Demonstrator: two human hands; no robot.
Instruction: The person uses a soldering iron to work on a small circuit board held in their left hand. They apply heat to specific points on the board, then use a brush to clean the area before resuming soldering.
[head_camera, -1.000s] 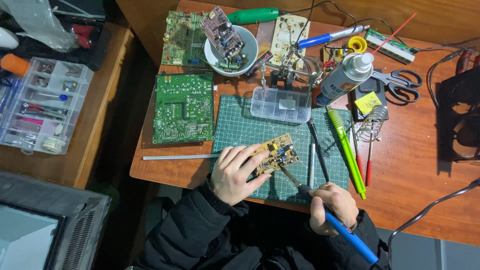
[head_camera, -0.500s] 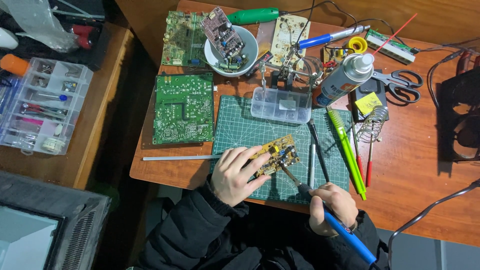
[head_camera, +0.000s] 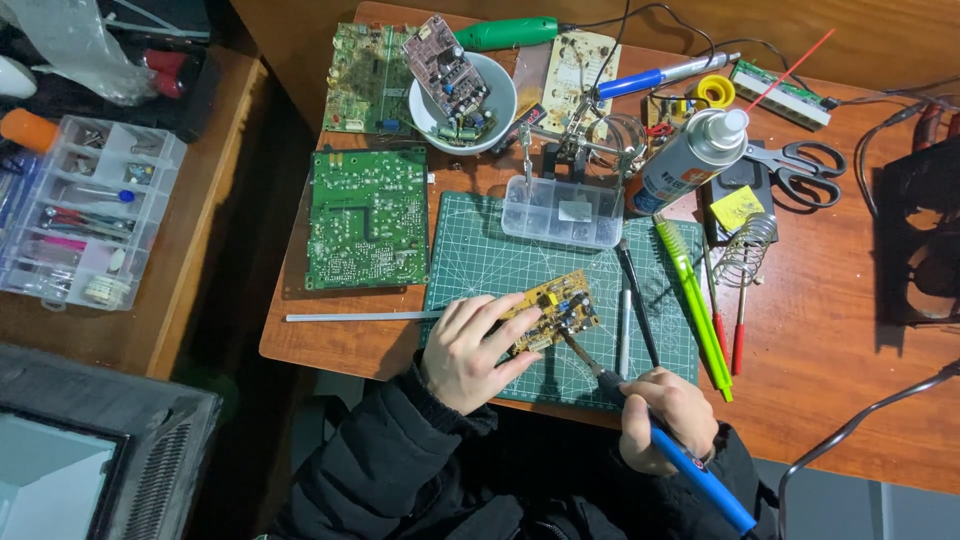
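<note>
Head view, one yellow board (head_camera: 552, 308), one soldering iron (head_camera: 668, 448), two hands

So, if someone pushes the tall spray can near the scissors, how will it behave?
The spray can is tall and narrow, so it would probably tip rather than slide. Its round, smooth metal-looking body would likely roll once down, towards the scissors or the clear plastic box close beside it. How full it is cannot be seen, so its weight is uncertain.

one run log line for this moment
left hand: holds yellow circuit board on green mat | right hand: soldering iron, tip on board
</note>
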